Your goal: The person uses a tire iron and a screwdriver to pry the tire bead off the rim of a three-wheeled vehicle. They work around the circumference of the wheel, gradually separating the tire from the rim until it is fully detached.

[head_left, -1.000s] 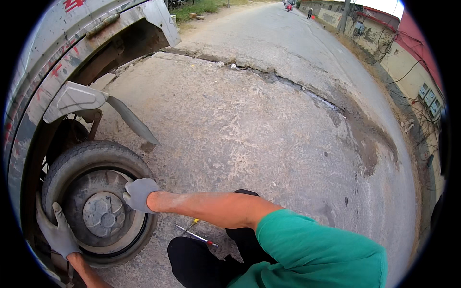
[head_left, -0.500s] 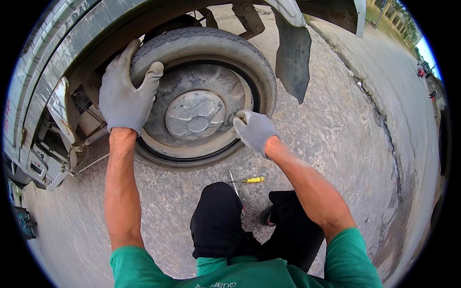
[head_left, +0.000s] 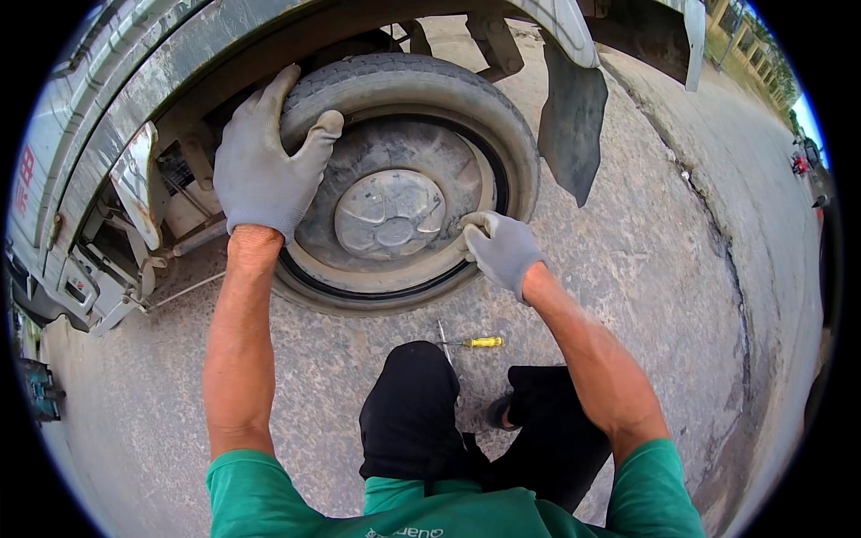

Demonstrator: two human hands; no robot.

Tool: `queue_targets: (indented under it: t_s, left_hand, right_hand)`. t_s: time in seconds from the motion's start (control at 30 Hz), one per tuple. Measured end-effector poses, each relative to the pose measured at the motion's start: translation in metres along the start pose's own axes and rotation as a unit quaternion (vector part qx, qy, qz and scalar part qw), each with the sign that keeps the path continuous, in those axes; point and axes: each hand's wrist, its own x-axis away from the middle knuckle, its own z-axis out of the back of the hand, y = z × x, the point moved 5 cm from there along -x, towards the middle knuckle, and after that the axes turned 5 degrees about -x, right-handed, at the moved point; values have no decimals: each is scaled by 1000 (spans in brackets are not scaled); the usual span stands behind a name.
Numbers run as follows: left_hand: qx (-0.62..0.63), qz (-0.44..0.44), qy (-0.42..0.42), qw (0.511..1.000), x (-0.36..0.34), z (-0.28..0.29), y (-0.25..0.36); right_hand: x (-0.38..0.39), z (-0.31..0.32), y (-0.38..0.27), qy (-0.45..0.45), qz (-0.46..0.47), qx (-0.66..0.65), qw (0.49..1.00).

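A dusty truck wheel stands upright in front of me, with a worn tyre (head_left: 404, 79) around a grey disc and a round raised centre cap (head_left: 390, 211). My left hand (head_left: 269, 166), in a grey glove, clasps the tyre at its upper left, fingers over the tread and thumb on the sidewall side. My right hand (head_left: 504, 253), gloved alike, is closed at the rim's lower right edge, thumb and fingers pinched together. Whatever they hold there is too small to make out. On the ground before my knees lies a screwdriver (head_left: 484, 342) with a yellow handle, across a thin metal rod (head_left: 446, 344).
The truck's pale, scuffed body (head_left: 108, 134) arches over the wheel on the left. A black mud flap (head_left: 571, 125) hangs to the right of the tyre. A long crack (head_left: 720, 235) runs through the pavement at right. A dark teal object (head_left: 40, 390) stands at the far left edge.
The wheel and truck sit slightly further right in view. Both hands keep their places on the wheel, and the tools lie as before.
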Motion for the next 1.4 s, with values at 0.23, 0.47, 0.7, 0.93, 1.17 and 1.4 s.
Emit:
queue_targets:
  t_s: [0.23,0.47,0.7,0.93,1.17,1.4]
  left_hand:
    - [1,-9,12,1000,-1,1,3]
    - [6,-5,20,1000,-1,3,5]
    - [4,-6,22,1000,0,2,4]
    - [-5,1,11,1000,1,2,3]
    - [5,20,3,1000,3,0,-4]
    - [47,0,25,999,22,-5,2]
  right_hand:
    - [2,-9,5,-76,-31,69,994]
    - [3,3,-1,-16,-27,31,999]
    - [7,-3,-8,-28,-5,77,997]
    - [2,-1,6,-9,-14,-13,1000]
    - [8,-6,10,-82,-126,-67,986]
    - [10,-24,15,-118,-98,-119,981]
